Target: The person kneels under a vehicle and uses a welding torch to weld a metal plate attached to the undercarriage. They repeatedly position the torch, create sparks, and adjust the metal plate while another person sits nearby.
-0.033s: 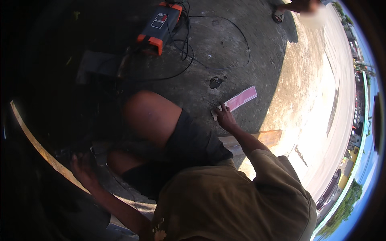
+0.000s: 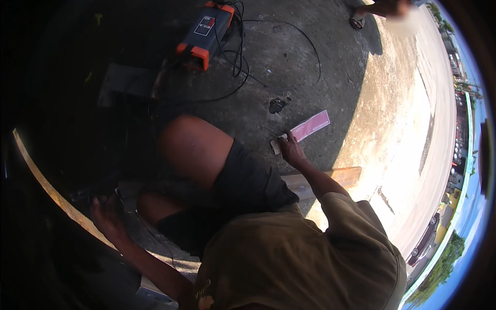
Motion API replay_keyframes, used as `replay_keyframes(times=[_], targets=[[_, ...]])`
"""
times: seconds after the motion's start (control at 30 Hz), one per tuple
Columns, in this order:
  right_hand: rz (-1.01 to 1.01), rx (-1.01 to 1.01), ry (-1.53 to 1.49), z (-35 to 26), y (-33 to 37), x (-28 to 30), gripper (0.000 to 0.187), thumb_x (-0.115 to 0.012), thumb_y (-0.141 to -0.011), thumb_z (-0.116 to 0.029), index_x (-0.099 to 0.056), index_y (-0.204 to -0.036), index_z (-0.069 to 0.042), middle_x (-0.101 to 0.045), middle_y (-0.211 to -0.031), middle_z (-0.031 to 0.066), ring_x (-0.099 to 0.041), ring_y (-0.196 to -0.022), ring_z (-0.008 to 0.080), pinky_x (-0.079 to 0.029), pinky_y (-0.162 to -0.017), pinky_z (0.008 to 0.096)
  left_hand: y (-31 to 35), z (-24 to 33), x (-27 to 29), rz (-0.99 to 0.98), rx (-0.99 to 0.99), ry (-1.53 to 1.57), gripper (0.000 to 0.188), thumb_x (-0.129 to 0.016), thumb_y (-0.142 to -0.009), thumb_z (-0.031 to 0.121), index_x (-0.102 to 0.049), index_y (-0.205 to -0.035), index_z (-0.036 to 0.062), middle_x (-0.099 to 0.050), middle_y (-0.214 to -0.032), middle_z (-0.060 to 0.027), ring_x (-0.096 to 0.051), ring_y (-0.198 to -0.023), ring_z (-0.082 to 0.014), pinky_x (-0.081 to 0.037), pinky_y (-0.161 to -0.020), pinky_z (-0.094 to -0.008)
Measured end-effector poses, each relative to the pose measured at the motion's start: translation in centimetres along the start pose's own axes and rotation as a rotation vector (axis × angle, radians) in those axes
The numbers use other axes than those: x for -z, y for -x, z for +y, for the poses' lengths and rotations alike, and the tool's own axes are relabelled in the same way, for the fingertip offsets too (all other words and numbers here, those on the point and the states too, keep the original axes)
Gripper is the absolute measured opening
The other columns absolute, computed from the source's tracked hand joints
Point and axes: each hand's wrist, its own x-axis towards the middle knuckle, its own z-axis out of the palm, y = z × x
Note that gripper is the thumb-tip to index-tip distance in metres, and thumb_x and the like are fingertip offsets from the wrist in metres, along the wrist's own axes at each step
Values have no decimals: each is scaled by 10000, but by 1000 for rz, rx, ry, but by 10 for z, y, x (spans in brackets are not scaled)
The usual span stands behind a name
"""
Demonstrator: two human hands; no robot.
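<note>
A long, flat pink-and-white packet (image 2: 312, 125) lies on the concrete ahead and to the right. My right hand (image 2: 292, 150) is at its near, pale end, with fingers bent and closed over it. A few thin dark lines, perhaps rods, show beside those fingertips; they are too fine to make out. My left hand (image 2: 107, 219) is low on the left in deep shadow, by the inner side of a curved, rusty-edged strip (image 2: 57, 199). Its fingers look partly curled, but darkness hides whether they hold anything.
A grey-and-orange welding machine (image 2: 206, 32) stands ahead, its black cable (image 2: 316, 49) looped over the ground. A flat bar (image 2: 346, 178) lies under my right forearm. Another person's sandalled foot (image 2: 357, 20) is at the far right. Sunlit pavement (image 2: 398, 113) runs along the right.
My right hand's fingers have shifted slightly at the end of the packet. The left hand looks the same.
</note>
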Motion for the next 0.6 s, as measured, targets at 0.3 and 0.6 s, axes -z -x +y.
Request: replay_keyframes(times=[0.3, 0.6], targets=[[121, -266, -467, 29, -14, 43, 214, -702, -836, -7, -603, -1024, -23, -653, -930, 127, -673, -877, 201, -542, -768, 369, 3, -13, -18, 40, 18, 49, 401, -763, -964, 272, -615, -1241, 22, -665, -1043, -114, -674, -1008, -269, -551, -961, -427], [212, -173, -907, -52, -34, 179, 263, -781, -847, -2, -613, -1048, -29, -637, -946, 16, -627, -943, 117, -543, -837, 326, 15, -5, -43, 5, -37, -25, 323, -722, -1005, 274, -644, -1171, 8, -681, -1020, -96, -666, -976, -218, -551, -925, -393]])
